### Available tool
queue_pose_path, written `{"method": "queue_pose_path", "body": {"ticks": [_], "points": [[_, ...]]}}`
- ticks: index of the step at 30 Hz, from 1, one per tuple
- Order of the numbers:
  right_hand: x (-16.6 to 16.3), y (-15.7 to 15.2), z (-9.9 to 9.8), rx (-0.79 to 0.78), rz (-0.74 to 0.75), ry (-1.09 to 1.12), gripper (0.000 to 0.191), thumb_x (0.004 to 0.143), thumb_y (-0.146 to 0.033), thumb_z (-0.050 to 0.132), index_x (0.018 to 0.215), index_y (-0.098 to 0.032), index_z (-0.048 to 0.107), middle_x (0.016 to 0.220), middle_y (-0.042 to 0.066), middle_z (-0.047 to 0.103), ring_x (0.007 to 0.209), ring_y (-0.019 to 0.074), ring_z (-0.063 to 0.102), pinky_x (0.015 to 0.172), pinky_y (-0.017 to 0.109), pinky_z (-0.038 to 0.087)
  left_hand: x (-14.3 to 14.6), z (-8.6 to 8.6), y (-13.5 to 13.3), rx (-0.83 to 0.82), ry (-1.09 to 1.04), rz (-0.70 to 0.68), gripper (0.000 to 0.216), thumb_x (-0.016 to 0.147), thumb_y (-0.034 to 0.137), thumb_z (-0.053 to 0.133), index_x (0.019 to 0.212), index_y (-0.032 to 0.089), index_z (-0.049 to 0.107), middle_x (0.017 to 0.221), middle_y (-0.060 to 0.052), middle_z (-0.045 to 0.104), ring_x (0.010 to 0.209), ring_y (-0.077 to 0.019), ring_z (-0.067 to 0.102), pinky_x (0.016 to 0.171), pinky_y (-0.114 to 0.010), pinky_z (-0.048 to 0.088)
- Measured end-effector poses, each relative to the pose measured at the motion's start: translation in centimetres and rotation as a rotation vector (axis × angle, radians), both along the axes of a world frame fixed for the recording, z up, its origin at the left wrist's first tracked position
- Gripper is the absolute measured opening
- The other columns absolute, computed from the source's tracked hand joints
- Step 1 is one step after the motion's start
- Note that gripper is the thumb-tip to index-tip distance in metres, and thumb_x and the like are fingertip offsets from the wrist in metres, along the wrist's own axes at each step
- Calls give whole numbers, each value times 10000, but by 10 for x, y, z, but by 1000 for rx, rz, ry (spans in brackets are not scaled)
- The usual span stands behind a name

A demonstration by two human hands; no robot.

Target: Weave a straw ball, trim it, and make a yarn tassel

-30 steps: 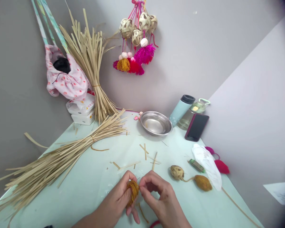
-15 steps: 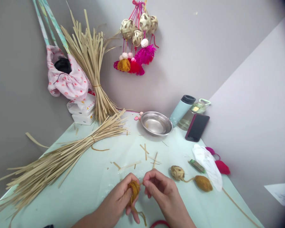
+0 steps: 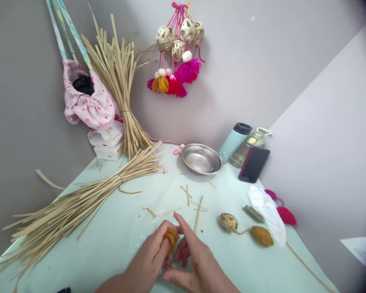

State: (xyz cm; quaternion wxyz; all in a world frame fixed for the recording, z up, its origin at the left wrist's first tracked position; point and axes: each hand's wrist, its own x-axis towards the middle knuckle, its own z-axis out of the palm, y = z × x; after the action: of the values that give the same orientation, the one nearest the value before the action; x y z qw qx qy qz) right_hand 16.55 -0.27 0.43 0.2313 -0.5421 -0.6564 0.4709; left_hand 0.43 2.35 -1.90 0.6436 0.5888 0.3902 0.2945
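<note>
My left hand is wrapped round a small coil of mustard-yellow yarn, whose loops show between thumb and fingers. Close beside it on the right, my right hand has its index finger stretched out and its thumb apart, with the other fingers bent; nothing shows in its grasp. Whether its fingers touch the yarn is hard to make out. To the right lie a woven straw ball and a mustard yarn bundle, joined by a cord.
Straw strips lie in a tied bundle at left; another bundle leans on the wall. A steel bowl, blue tumbler and phone stand at the back. Woven balls with tassels hang above. Straw scraps lie mid-table.
My right hand has opened from a pinch near the coil, its index finger stretching forward and its thumb moving towards my left hand. The dangling yarn end has gone from sight.
</note>
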Motion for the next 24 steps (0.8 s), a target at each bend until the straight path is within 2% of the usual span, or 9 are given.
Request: {"method": "queue_pose_path", "body": {"ticks": [3,6,9,11,15,17,21,24], "points": [[-1,1,2,86,53,-142,765,766,-217,689,1443,-176,335,914,75,671,751,220,607,734,344,493,1,-2,-1,31,16,4,218,966,364,344,914,211,490,681,32,499,555,-124,455,558,-225,390],[1,2,6,113,48,-119,555,823,-141,568,1358,-221,444,814,23,687,674,187,614,692,298,492,2,-4,-1,53,27,-27,214,969,349,320,913,213,475,631,52,463,510,-119,446,549,-226,394],[5,3,9,119,6,-101,323,861,-154,520,1162,-253,578,777,-1,688,655,167,621,658,257,474,1,-4,1,79,50,-22,210,973,320,307,903,215,475,602,65,444,487,-111,445,557,-221,393],[7,4,10,103,-16,-134,224,878,-176,515,1066,-253,608,747,-11,679,647,159,615,640,244,453,1,-3,1,74,49,-14,218,975,316,301,893,215,476,595,67,439,486,-110,452,559,-218,394],[6,5,12,91,-17,-252,113,794,-200,648,903,-222,628,712,-22,623,616,150,558,586,240,399,0,-4,1,37,6,-34,219,975,338,305,901,215,470,648,53,476,511,-109,485,570,-222,417],[7,6,14,109,-11,-289,25,806,-211,640,806,-201,617,706,-17,597,608,143,530,577,243,377,0,-5,1,32,-3,-37,224,977,341,299,894,215,465,615,63,455,507,-110,481,569,-221,417],[11,9,23,114,-23,-178,230,921,-238,488,735,-196,615,730,-8,574,655,137,523,612,240,383,0,-3,1,11,23,-19,226,977,343,299,878,214,457,563,85,400,480,-107,481,546,-217,400],[14,12,32,60,-78,-62,219,907,-255,499,727,-190,606,738,-3,560,679,143,508,624,242,389,0,-1,2,-66,-5,-40,230,970,371,313,883,213,456,541,97,371,451,-108,483,515,-215,396]]}}
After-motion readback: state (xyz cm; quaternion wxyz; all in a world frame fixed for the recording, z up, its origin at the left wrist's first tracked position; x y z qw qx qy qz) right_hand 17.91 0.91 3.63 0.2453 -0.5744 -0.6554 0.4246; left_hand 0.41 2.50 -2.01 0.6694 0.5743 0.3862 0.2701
